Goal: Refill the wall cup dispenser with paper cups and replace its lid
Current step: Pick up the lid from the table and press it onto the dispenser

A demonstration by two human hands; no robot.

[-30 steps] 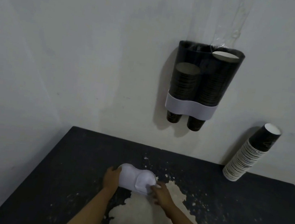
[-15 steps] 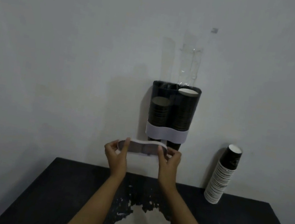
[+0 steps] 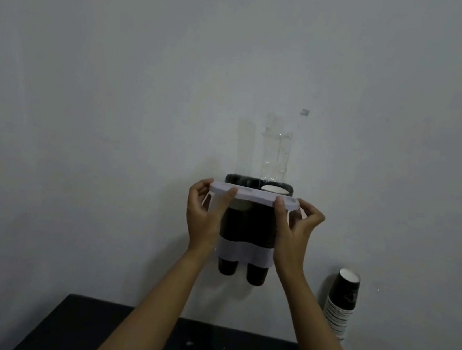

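Observation:
A dark two-tube cup dispenser (image 3: 248, 230) with a white band hangs on the wall, filled with dark paper cups; two cup bottoms poke out below. The right tube's top cup (image 3: 275, 189) shows its white inside at the rim. I hold the flat white lid (image 3: 253, 196) level, just in front of the dispenser's top edge. My left hand (image 3: 204, 215) grips the lid's left end and my right hand (image 3: 295, 228) grips its right end. Whether the lid touches the rim I cannot tell.
A leaning stack of spare paper cups (image 3: 341, 303) rests against the wall at the right, on a black table (image 3: 89, 330) with worn white patches. A clear plastic sleeve (image 3: 275, 154) clings to the wall above the dispenser.
Both hands picked the lid off the table and raised it from below the dispenser to its top edge. The view tilted upward.

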